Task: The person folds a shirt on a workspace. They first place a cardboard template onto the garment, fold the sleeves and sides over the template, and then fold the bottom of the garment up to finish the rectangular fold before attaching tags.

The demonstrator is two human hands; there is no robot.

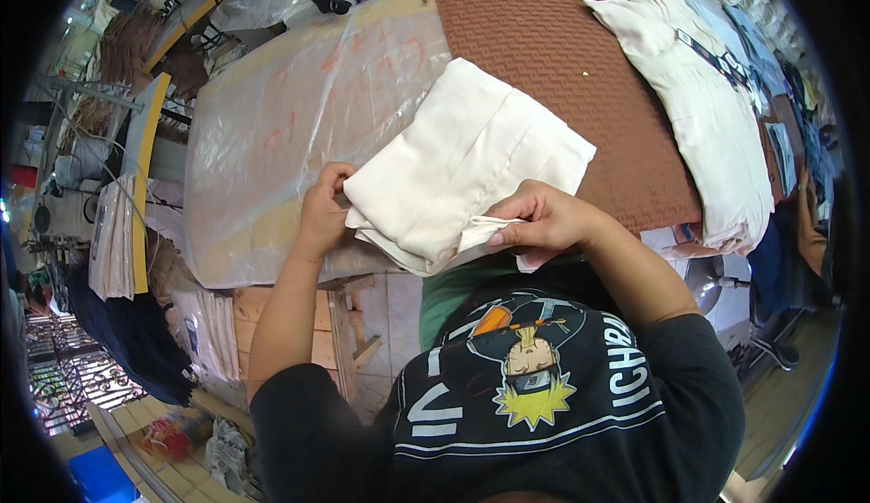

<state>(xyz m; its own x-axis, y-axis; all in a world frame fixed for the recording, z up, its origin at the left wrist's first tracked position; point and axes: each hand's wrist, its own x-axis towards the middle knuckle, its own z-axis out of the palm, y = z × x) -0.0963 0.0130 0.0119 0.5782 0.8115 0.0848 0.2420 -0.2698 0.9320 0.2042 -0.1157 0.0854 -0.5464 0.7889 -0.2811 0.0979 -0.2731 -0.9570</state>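
A folded cream-white cloth (471, 145), thick with several layers, lies partly on the table in front of me and hangs a little over its near edge. At the cloth's left corner, my left hand (324, 213) is closed, with its fingertips partly hidden by the fabric. My right hand (544, 220) pinches a turned-up edge of the same cloth between thumb and fingers, at its near right side. Whether the cloth is a garment cannot be made out from its folds.
Clear plastic sheeting (308, 113) covers the table's left half, and a brown textured mat (553, 41) the right. A pile of cream garments (711, 131) lies along the right edge. Left stands a yellow-edged board (149, 186); a wooden crate (304, 335) sits below the table.
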